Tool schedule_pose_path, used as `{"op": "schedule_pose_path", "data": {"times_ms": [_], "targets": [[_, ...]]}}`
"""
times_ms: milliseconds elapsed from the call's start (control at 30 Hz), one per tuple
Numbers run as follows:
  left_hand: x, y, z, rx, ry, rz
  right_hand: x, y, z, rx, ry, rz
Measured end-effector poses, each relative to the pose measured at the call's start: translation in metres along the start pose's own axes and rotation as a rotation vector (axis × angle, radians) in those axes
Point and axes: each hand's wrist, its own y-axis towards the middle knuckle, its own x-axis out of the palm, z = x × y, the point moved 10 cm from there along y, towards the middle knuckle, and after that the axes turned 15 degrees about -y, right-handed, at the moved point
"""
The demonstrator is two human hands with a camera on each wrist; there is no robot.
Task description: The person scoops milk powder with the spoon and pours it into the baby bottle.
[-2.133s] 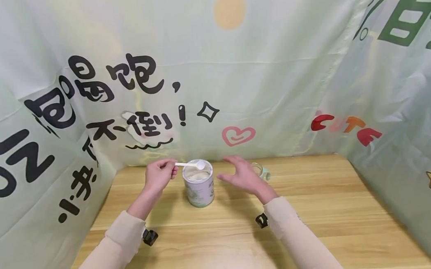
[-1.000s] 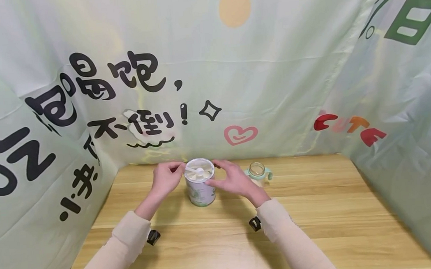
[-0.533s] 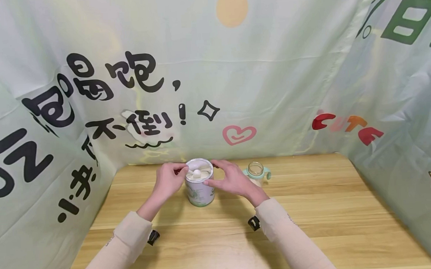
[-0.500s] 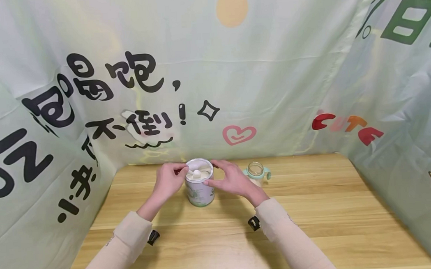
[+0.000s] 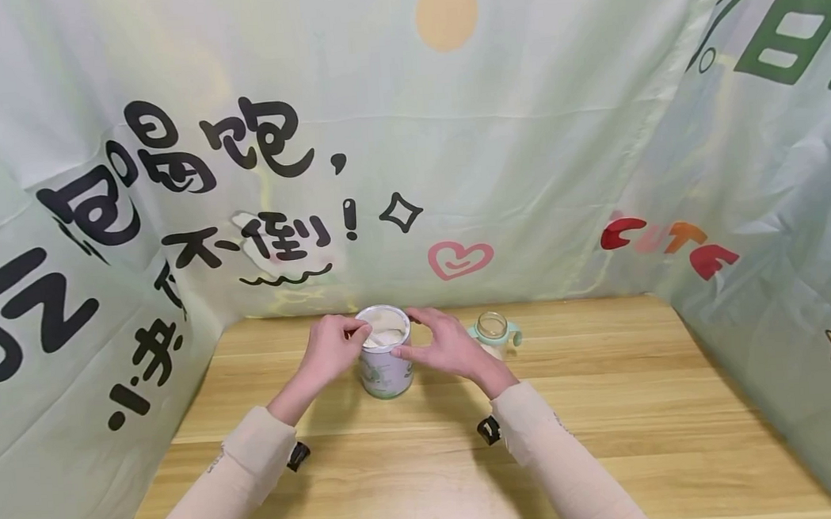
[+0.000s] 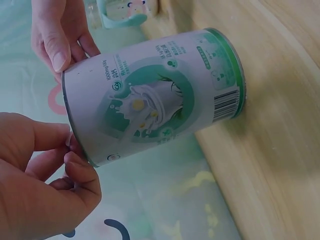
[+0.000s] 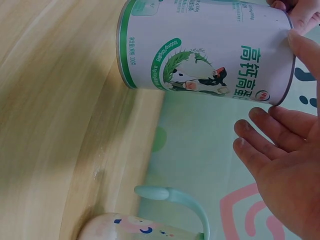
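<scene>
A pale can (image 5: 387, 372) with a green band round its base and a cow printed on its side is standing upright toward the far edge of the table (image 5: 611, 422), its open top showing cream-coloured powder (image 5: 388, 337).

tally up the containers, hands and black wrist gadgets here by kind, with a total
Cans: 1 (the open can)
Bottles: 1 (the green-collared bottle)
Hands: 2 (left hand, right hand)
Black wrist gadgets: 2 (left wrist gadget, right wrist gadget)
Total: 6
</scene>
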Motion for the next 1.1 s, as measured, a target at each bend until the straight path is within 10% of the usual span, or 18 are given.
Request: {"op": "schedule_pose_path", "data": {"times_ms": [1100], "targets": [[0.001, -0.002, -0.013, -0.132, -0.121, -0.045, -0.001, -0.001, -0.002, -0.007, 0.009, 0.003]]}}
